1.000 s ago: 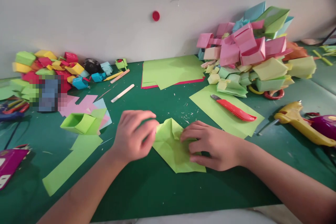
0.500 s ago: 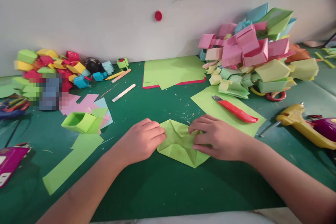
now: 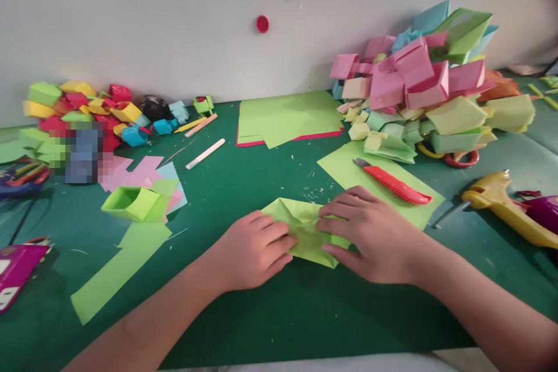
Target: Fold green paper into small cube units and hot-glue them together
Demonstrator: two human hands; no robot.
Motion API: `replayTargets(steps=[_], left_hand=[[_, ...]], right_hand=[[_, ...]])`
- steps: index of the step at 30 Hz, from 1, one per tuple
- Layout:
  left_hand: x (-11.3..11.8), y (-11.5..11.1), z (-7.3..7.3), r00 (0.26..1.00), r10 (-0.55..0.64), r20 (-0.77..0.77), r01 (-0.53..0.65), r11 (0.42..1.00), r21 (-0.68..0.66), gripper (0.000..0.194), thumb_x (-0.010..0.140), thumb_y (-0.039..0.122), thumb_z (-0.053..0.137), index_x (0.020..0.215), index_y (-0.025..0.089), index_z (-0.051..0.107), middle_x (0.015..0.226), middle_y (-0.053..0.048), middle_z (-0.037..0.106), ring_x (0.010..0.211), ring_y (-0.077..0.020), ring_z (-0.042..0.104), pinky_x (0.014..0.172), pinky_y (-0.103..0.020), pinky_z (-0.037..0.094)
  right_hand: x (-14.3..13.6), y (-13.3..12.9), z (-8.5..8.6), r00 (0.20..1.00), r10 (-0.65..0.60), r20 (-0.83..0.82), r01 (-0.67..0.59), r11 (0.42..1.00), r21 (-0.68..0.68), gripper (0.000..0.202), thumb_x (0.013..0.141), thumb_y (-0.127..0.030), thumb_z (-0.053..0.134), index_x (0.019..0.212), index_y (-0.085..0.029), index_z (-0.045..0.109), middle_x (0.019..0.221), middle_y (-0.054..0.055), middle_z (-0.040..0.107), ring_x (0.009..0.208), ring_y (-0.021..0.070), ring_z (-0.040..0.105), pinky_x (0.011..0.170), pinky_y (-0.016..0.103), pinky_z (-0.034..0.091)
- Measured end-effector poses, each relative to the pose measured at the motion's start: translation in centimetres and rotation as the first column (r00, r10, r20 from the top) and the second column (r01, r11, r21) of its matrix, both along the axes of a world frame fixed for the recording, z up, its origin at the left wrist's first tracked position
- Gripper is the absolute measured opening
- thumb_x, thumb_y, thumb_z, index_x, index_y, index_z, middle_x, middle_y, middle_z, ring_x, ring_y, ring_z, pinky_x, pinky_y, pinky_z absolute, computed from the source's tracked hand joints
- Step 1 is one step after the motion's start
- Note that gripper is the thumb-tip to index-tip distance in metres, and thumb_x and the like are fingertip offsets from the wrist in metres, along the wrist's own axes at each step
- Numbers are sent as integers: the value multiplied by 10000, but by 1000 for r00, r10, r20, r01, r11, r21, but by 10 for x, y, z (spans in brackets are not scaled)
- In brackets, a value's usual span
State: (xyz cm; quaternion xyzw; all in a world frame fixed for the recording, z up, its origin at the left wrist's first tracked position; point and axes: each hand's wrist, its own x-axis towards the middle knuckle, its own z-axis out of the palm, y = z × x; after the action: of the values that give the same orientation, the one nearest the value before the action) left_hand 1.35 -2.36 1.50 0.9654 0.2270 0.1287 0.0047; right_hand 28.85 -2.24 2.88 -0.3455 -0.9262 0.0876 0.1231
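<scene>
A light green sheet of paper (image 3: 307,238), creased and partly folded, lies on the green tabletop in front of me. My left hand (image 3: 258,251) covers its left side, fingers curled together and pressing on it. At the opposite side my right hand (image 3: 370,235) grips the paper between thumb and fingers; the fingertips partly hide that edge. Beyond the right hand, a red utility knife (image 3: 399,185) rests on a flat green sheet (image 3: 340,160).
Folded paper boxes (image 3: 427,84) are heaped at the back right, smaller ones (image 3: 82,99) at the back left. A yellow glue gun (image 3: 501,209) lies at right. Green sheets (image 3: 288,119) are stacked by the wall. A green paper strip (image 3: 117,279) and an open box (image 3: 131,203) are at left.
My left hand has moved right and slightly nearer, over the paper's near left part. The near edge of the paper is now folded up. My right hand has shifted slightly right.
</scene>
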Motion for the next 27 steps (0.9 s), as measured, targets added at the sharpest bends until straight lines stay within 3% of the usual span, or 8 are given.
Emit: replayTargets(steps=[4, 6, 11, 16, 19, 23, 27], left_hand=[[11, 0, -4, 990, 107, 96, -108, 994, 3, 238, 1033, 226, 489, 960, 171, 710, 900, -52, 721, 810, -190, 635, 717, -349, 434], [15, 2, -8, 976, 173, 135, -174, 985, -4, 235, 1033, 218, 500, 900, 169, 687, 864, -43, 723, 805, -191, 643, 730, -349, 436], [16, 8, -17, 940, 257, 225, -262, 965, -8, 139, 1032, 189, 524, 1093, 151, 643, 913, -41, 744, 793, -172, 682, 730, -321, 465], [11, 8, -19, 962, 233, 141, -247, 964, 94, 185, 1007, 111, 503, 968, 164, 675, 1011, -76, 729, 843, -189, 667, 766, -337, 489], [12, 5, -16, 970, 220, 99, -231, 966, 112, 198, 995, 120, 515, 951, 164, 703, 1022, -78, 728, 881, -208, 648, 788, -363, 495], [13, -2, -10, 970, 230, 81, -238, 964, 116, 203, 1002, 176, 530, 999, 158, 732, 1071, -87, 734, 958, -234, 631, 815, -389, 492], [3, -17, -4, 953, 293, -72, -284, 952, 119, 306, 1034, 236, 486, 1249, 183, 697, 1259, -100, 711, 1046, -265, 617, 844, -417, 479]], right_hand=[[-7, -9, 2, 1000, -12, -4, 12, 999, 33, 371, 924, -548, 641, 1032, -212, 754, 973, 85, 753, 867, 270, 635, 819, 440, 371], [-8, -8, -2, 999, -33, -11, 34, 997, 70, 315, 960, -499, 617, 968, -216, 755, 872, 61, 744, 799, 246, 626, 777, 417, 352], [-6, 3, -19, 987, -142, -70, 144, 989, 32, 221, 1037, -273, 521, 983, -207, 725, 832, 24, 753, 757, 200, 665, 771, 376, 377], [-6, 12, -30, 970, -229, -83, 232, 972, 23, 146, 998, -293, 604, 1068, -201, 694, 912, 52, 764, 801, 217, 679, 764, 362, 436], [-9, 11, -29, 978, -197, -70, 203, 975, 91, 158, 1006, -274, 578, 1037, -216, 721, 999, 81, 743, 859, 233, 638, 778, 373, 463], [-10, 4, -28, 997, -37, -61, 51, 970, 239, 315, 985, -114, 495, 1072, -245, 767, 1143, 95, 722, 955, 257, 588, 824, 408, 482], [-1, -1, -33, 1000, -8, -14, 12, 953, 302, 472, 893, -15, 473, 1163, -259, 774, 1171, 106, 722, 934, 267, 558, 813, 441, 490]])
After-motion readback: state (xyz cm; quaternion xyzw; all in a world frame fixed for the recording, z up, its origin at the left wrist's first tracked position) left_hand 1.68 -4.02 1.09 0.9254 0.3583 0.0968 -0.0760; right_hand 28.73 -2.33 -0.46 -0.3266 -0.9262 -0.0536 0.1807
